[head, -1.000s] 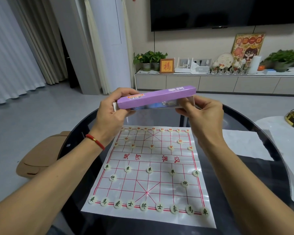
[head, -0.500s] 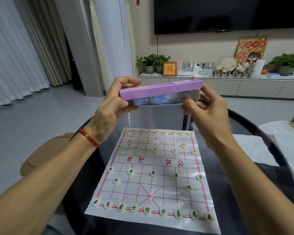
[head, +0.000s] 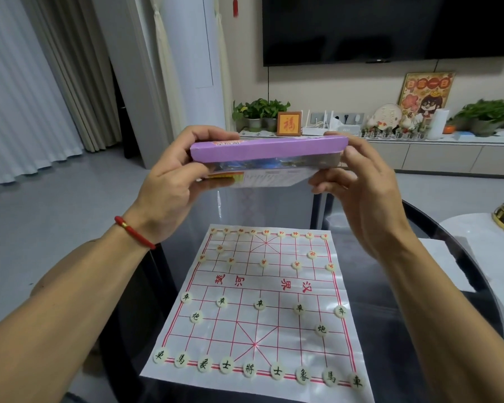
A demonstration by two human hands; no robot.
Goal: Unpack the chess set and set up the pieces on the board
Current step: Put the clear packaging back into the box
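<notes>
Glass tabletop (head: 437,286) | xiangqi board (head: 259,330): all pieces (head: 249,369) placed | both hands' grips, left hand (head: 169,184), right hand (head: 364,184), clamped on purple box (head: 268,148) | setup looks complete

Glossy paper board (head: 274,286), dark glass table (head: 419,315).

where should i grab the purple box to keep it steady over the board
Hold the purple box by its two short ends, coming in from both sides. It is long, flat and roughly level, so an end grip balances it. That is how the left hand and right hand hold it now, above the paper chess board.
</notes>
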